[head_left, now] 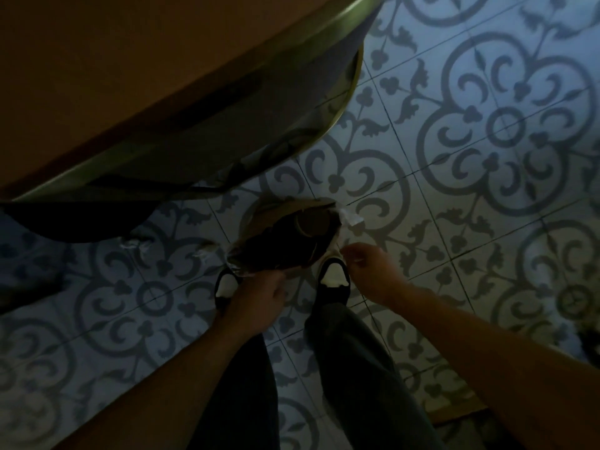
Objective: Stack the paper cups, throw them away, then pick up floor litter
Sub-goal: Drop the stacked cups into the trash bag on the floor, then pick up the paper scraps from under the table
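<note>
The scene is dim. My left hand (258, 295) grips the near edge of an open brown paper bag (285, 245) held low over the patterned floor; a round cup rim (313, 224) shows inside it. My right hand (370, 266) hovers just right of the bag with its fingers pinched on a small pale scrap (358, 259). A white piece of litter (351, 218) lies on the floor beyond the bag's far right corner. Two more pale scraps (204, 253) (131, 244) lie on the tiles to the left.
A round wooden table with a metal rim (227, 92) overhangs the upper left, its dark base (74, 222) below. My two shoes (332, 277) and trouser legs stand under the bag. Patterned tile floor (487, 141) spreads to the right.
</note>
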A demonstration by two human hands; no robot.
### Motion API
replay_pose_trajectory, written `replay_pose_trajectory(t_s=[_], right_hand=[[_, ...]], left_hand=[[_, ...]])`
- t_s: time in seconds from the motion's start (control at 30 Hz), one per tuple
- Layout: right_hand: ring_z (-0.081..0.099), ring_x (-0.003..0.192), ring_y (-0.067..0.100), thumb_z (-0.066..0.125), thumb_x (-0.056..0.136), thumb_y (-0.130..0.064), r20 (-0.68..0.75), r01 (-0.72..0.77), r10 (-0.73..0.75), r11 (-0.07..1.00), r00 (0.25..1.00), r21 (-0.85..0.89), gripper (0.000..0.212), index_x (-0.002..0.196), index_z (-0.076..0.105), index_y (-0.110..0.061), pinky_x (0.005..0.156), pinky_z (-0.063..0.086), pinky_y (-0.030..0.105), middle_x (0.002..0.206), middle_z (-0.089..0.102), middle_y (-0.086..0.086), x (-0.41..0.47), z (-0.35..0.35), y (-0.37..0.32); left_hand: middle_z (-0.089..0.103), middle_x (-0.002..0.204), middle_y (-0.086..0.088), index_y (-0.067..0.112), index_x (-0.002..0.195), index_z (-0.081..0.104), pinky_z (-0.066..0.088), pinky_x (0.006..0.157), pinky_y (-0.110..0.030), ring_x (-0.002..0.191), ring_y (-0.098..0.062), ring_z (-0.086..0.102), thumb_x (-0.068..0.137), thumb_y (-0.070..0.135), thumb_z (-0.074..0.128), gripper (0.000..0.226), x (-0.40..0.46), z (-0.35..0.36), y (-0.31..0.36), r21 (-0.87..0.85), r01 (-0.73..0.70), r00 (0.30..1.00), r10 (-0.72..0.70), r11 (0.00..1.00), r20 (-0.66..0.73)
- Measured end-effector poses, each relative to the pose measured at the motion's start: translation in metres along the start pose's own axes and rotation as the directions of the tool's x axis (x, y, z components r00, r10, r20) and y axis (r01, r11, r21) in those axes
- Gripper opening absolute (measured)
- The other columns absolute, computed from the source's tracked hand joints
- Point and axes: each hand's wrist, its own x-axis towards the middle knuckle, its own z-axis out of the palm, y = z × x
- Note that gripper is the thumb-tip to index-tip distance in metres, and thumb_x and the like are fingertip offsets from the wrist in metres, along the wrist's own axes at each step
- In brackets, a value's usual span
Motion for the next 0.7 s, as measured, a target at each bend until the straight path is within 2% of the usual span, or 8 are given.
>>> replay_pose_trajectory(t_s=[0.17,0.23,0.33,0.4,0.47,0.57,0.63,0.7], right_hand=[[0.055,0.087,0.008,0.044,0.095,-0.011,0.073,0.009,0.0,0.992,0.997,-0.125,0.025,0.111,0.062,-0.02,0.059,0.034,0.008,0.108,0.06,0.0,-0.057,-0.002,-0.019],[0.053,0.081,0.004,0.046,0.093,-0.012,0.096,0.039,-0.023,0.984,0.995,-0.175,0.022,0.103,0.063,-0.022,0.059,0.034,0.009,0.103,0.059,-0.002,-0.084,-0.005,-0.034],[0.053,0.076,0.005,0.049,0.093,-0.016,0.118,0.109,-0.081,0.96,0.99,-0.256,0.015,0.097,0.064,-0.015,0.061,0.035,0.009,0.091,0.057,-0.003,-0.128,-0.006,-0.066],[0.055,0.07,0.01,0.05,0.093,-0.018,0.099,0.14,-0.118,0.957,0.988,-0.256,0.018,0.079,0.063,-0.016,0.06,0.039,0.012,0.078,0.06,-0.001,-0.159,-0.002,-0.089],[0.048,0.059,0.006,0.053,0.091,-0.014,0.067,0.202,-0.191,0.945,0.979,-0.258,0.03,0.062,0.053,-0.022,0.054,0.036,0.011,0.063,0.052,-0.005,-0.189,0.004,-0.114],[0.06,0.069,0.015,0.057,0.089,-0.012,0.036,0.257,-0.258,0.922,0.965,-0.289,0.015,0.076,0.063,-0.008,0.052,0.04,0.013,0.075,0.064,0.004,-0.228,0.015,-0.153],[0.061,0.074,0.013,0.059,0.089,-0.018,0.039,0.28,-0.28,0.922,0.959,-0.269,0.014,0.075,0.058,-0.017,0.058,0.043,0.012,0.076,0.064,-0.002,-0.257,0.032,-0.179],[0.06,0.074,0.011,0.061,0.087,-0.023,0.036,0.296,-0.297,0.919,0.954,-0.26,0.017,0.071,0.055,-0.022,0.065,0.049,0.022,0.073,0.061,-0.006,-0.281,0.051,-0.195]], left_hand=[[0.06,0.102,0.008,0.019,0.108,0.064,0.05,0.087,-0.028,0.094,-0.015,0.06,0.096,0.018,0.047,0.021,-0.076,-0.018,0.004,-0.178,0.042,0.995,-0.058,0.983,-0.085],[0.061,0.094,0.002,0.023,0.096,0.061,0.053,0.084,-0.034,0.089,-0.02,0.062,0.096,0.02,0.047,0.014,-0.11,-0.028,0.008,-0.219,0.065,0.985,-0.098,0.974,-0.142],[0.068,0.081,-0.011,0.004,0.076,0.062,0.056,0.075,-0.042,0.075,-0.023,0.064,0.096,0.02,0.048,0.029,-0.159,-0.04,0.011,-0.275,0.082,0.97,-0.14,0.958,-0.198],[0.068,0.078,-0.016,0.0,0.077,0.063,0.056,0.07,-0.043,0.071,-0.025,0.064,0.095,0.019,0.049,0.03,-0.193,-0.05,0.008,-0.296,0.048,0.958,-0.127,0.954,-0.255],[0.071,0.083,-0.011,0.003,0.083,0.069,0.055,0.065,-0.029,0.073,-0.024,0.065,0.094,0.017,0.051,0.025,-0.229,-0.065,0.008,-0.31,0.013,0.94,-0.117,0.951,-0.321],[0.068,0.088,-0.002,0.009,0.093,0.071,0.049,0.071,-0.019,0.08,-0.018,0.063,0.093,0.017,0.056,0.018,-0.277,-0.092,0.002,-0.372,-0.035,0.897,-0.135,0.927,-0.421],[0.068,0.086,-0.002,0.012,0.091,0.07,0.05,0.074,-0.02,0.078,-0.015,0.061,0.091,0.019,0.058,0.014,-0.312,-0.11,-0.013,-0.379,-0.066,0.866,-0.136,0.923,-0.482],[0.064,0.077,0.002,0.015,0.084,0.066,0.041,0.066,-0.005,0.068,-0.007,0.056,0.088,0.018,0.062,0.007,-0.343,-0.123,-0.034,-0.35,-0.093,0.826,-0.124,0.932,-0.55]])
